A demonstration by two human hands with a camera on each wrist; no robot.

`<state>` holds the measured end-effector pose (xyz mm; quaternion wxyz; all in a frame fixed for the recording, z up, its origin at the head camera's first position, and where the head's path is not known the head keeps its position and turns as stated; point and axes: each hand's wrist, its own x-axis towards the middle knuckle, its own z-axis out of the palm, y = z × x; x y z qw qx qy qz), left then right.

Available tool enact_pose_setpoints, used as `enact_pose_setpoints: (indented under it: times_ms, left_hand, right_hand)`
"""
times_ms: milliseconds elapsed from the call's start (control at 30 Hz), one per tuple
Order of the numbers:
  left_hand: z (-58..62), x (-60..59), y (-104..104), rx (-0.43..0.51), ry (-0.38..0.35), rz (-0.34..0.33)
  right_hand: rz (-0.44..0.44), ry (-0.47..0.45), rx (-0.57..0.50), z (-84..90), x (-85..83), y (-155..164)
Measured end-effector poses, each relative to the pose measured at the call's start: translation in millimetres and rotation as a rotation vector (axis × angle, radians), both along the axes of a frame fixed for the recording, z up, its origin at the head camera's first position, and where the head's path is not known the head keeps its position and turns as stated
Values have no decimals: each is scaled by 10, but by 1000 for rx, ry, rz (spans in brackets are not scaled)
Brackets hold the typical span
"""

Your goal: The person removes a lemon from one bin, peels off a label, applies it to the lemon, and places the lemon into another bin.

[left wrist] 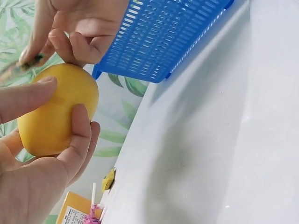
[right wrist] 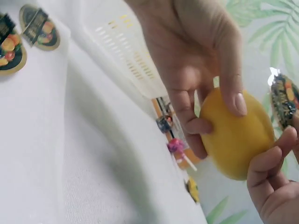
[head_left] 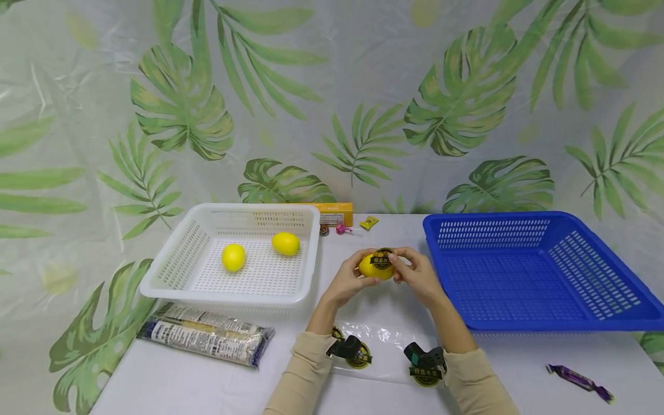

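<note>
Two lemons (head_left: 233, 257), no labels visible, lie in white basket (head_left: 223, 297); L hand (head_left: 344, 278) grips 3rd lemon (head_left: 369, 270) mid-air, R hand (head_left: 419, 275) pinches label (head_left: 382, 260) beside it, prob. not stuck yet; spare labels (head_left: 426, 377) remain on clear sheet (head_left: 384, 364).

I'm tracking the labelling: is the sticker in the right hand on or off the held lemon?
Off: the right hand pinches the sticker, and the right wrist view shows a gap between it and the lemon.

Held lemon (left wrist: 55, 119): smooth, near-matt. Surface (head_left: 529, 369), far left corner: white basket (head_left: 223, 295), plastic; right edge: blue basket (head_left: 513, 288), plastic. Left edge: packets (head_left: 204, 336), glossy film.
</note>
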<state>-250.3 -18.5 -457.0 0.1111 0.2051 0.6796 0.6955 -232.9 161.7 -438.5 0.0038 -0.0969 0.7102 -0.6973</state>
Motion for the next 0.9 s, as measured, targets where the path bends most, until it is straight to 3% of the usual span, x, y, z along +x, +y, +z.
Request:
enact_pose_setpoints:
  times_ms: [167,400,567,767,900]
  left_hand:
    - [-29,-11,3,-5,18,4]
    - [-10,16,28,54,-31,17]
    - [14,38,115,62,-20,122]
    - [112,89,228,84,4,244]
    - [166,121,325,75,52,341]
  right_hand:
    - [-26,42,113,-17,-12,-46]
    - [-112,119,111,-41,2,-113]
    - [-138,145,87,-34,39,-172]
    - [-186,122,91,106,169,-266]
    - [-256,117,118,-18,114,-330]
